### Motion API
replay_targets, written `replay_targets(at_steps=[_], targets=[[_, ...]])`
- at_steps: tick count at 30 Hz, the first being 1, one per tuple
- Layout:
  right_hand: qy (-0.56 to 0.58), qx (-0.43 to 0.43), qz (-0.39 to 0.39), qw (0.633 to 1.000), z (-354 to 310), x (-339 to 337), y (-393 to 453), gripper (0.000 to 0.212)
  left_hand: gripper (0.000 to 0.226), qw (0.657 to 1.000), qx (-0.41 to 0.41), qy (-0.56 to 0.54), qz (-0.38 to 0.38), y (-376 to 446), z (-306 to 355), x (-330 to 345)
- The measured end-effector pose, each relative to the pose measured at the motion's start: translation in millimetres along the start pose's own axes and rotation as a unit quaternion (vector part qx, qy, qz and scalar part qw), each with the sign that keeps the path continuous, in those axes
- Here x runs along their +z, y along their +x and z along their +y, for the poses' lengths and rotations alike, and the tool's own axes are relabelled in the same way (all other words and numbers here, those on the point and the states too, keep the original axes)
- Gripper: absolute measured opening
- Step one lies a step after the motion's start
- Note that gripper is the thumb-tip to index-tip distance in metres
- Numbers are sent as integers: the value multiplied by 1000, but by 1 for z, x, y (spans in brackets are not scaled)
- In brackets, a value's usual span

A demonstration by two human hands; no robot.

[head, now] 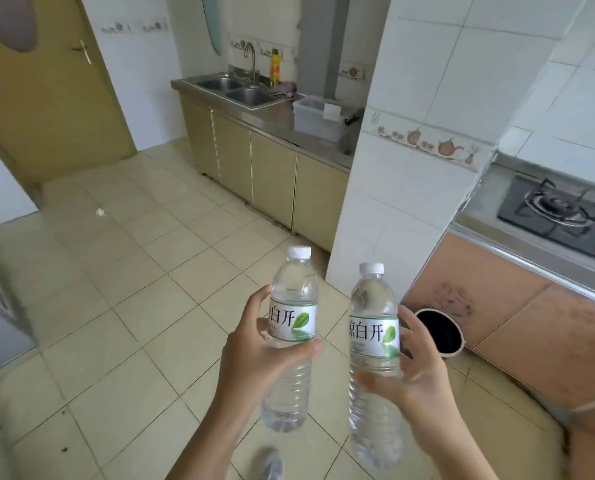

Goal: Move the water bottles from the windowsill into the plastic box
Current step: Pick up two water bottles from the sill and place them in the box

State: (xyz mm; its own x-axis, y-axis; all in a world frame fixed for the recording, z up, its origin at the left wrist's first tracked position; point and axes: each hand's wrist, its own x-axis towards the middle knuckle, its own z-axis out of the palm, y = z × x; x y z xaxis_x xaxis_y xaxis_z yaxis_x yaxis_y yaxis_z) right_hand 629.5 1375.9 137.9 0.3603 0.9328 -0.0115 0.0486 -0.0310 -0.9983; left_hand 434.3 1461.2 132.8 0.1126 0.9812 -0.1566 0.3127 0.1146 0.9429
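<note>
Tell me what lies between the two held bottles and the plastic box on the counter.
In the head view, bare tiled floor, then the counter's cabinet doors. The left hand and right hand each hold a bottle; the plastic box sits beyond.

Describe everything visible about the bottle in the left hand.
The left bottle is clear ribbed plastic with a white screw cap, closed, and a white label bearing black characters and a green leaf. It looks nearly full of water. The left hand grips it at the label, upright with a slight tilt, above the tiled floor.
</note>
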Motion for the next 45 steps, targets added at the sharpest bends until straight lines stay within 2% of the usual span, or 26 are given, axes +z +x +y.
replay_targets(at_steps=[10, 16, 24, 31, 36, 45], targets=[[1, 15, 19, 1000, -12, 52, 210, 98, 94, 1000, 20, 6, -14, 213, 42, -15], [13, 28, -11, 999, -1, 73, 339, 99, 88, 1000, 25, -4, 3, 334, 55, -9], [15, 24, -28, 999, 5, 98, 528, 94, 93, 999, 31, 8, 42, 505, 95, -2], [11, 19, -38, 999, -4, 121, 664, 95, 93, 998, 38, 2, 46, 634, 117, 0], [20, 7, -20, 1000, -3, 144, 758, 99, 95, 999, 44, -9, 23, 736, 128, -1], [14, -6, 97, 995, -12, 178, 911, 96, 96, 993, 83, 7, -89, 937, 166, 2]])
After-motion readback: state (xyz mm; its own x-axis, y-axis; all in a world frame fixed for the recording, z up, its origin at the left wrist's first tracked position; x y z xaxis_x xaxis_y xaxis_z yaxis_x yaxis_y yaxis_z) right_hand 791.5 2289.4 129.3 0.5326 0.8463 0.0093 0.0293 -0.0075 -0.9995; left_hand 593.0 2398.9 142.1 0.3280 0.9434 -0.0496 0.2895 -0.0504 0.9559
